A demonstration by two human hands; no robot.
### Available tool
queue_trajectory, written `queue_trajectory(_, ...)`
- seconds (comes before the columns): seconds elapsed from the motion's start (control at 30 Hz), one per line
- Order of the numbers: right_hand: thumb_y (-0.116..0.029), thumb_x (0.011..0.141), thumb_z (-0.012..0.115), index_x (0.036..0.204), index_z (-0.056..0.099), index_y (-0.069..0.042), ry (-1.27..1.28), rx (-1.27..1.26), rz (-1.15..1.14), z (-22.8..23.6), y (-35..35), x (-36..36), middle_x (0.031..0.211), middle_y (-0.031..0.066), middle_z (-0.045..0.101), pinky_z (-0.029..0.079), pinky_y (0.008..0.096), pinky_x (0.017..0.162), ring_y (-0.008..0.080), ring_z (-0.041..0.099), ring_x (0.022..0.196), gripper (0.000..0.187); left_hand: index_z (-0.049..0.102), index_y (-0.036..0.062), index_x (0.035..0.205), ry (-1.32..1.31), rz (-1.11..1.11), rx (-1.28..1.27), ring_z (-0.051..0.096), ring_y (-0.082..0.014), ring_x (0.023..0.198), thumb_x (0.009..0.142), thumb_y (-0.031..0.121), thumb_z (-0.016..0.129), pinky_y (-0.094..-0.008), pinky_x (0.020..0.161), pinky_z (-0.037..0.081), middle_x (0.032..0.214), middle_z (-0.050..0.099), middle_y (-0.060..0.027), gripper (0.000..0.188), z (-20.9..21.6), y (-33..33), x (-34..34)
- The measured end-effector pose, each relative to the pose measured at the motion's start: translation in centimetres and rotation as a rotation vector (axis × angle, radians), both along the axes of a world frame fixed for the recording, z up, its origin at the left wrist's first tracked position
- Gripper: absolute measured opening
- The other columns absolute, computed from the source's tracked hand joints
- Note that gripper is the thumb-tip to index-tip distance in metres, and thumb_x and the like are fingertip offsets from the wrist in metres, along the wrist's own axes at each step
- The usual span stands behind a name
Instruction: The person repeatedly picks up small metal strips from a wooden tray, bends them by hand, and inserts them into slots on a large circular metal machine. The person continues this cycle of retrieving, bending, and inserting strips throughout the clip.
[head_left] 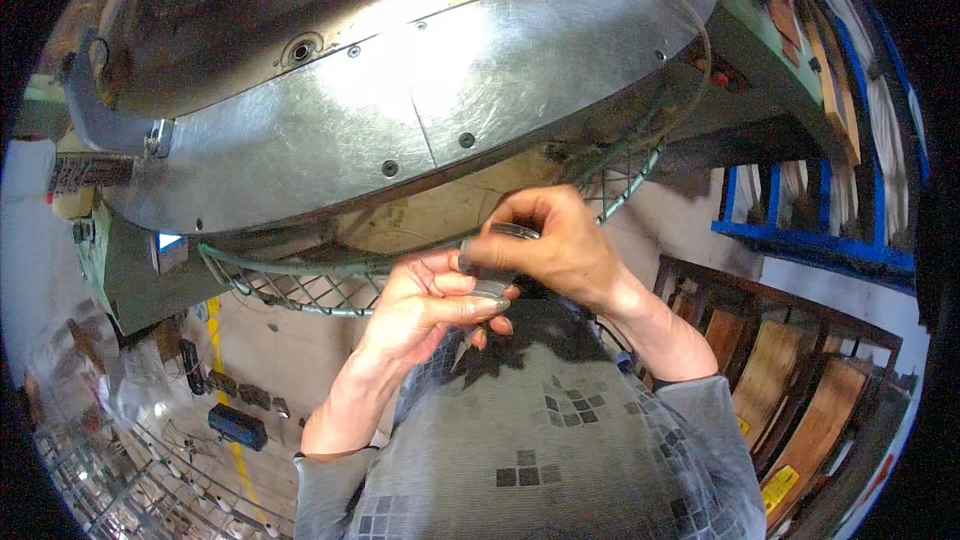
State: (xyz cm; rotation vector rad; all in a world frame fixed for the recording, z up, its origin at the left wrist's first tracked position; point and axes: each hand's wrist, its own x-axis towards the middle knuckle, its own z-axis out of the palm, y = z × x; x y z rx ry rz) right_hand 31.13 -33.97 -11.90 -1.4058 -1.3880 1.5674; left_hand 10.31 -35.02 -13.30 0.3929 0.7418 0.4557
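Note:
In front of my body, below the machine's curved metal edge, my two hands meet. My left hand (412, 312) is closed, thumb and fingers pinching a small, shiny, roundish piece (490, 287) that looks clear or pale. Just above it, my right hand (568, 252) curls its fingers around a small round thing with a dark, glossy rim (516, 231). Whether these are two pieces or parts of one is unclear. The right fingertips are smeared by motion and close to the left fingers.
A broad, polished metal plate (290, 155) with several screws curves across the front. Beneath it runs a green lattice rail (320, 283). A rack of long wooden pieces (800, 390) stands at right, below a blue rack (800, 235). A dark blue box (238, 427) lies at lower left.

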Motion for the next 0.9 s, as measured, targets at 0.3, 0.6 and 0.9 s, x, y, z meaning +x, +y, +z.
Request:
queue_trajectory(0.3, -0.016, 0.083, 0.080, 0.087, 0.072, 0.003, -0.012, -0.021, -0.002, 0.2, 0.2, 0.0, 0.087, 0.0057, 0.073, 0.051, 0.0242, 0.070, 0.0086, 0.064, 0.080, 0.021, 0.062, -0.0030, 0.117, 0.032, 0.008, 0.001, 0.074, -0.0241, 0.074, 0.084, -0.005, 0.072, -0.0312, 0.055, 0.060, 0.101, 0.074, -0.0179, 0.034, 0.1, 0.2, 0.2)
queue_trajectory(0.6, -0.029, 0.094, 0.072, 0.090, 0.071, 0.001, 0.239, -0.092, -0.195, -0.9, -0.1, 0.4, 0.075, 0.0039, 0.069, 0.046, 0.0222, 0.058, 0.0077, 0.060, 0.064, 0.030, 0.062, -0.0024, 0.117, 0.078, 0.095, 0.083, 0.073, -0.0248, 0.077, 0.083, -0.003, 0.074, -0.0316, 0.057, 0.060, 0.103, 0.073, -0.0175, 0.036, -0.3, 0.0, 0.5)
queue_trajectory(0.9, -0.026, 0.084, 0.079, 0.093, 0.075, 0.003, 0.186, -0.161, -0.124, -1.4, 0.2, 0.8, 0.078, 0.0041, 0.072, 0.049, 0.0247, 0.062, 0.0070, 0.061, 0.069, 0.030, 0.062, -0.0043, 0.114, 0.103, 0.142, 0.128, 0.075, -0.0272, 0.084, 0.083, -0.002, 0.075, -0.0315, 0.063, 0.061, 0.104, 0.073, -0.0170, 0.033, 0.1, 0.2, 0.7)
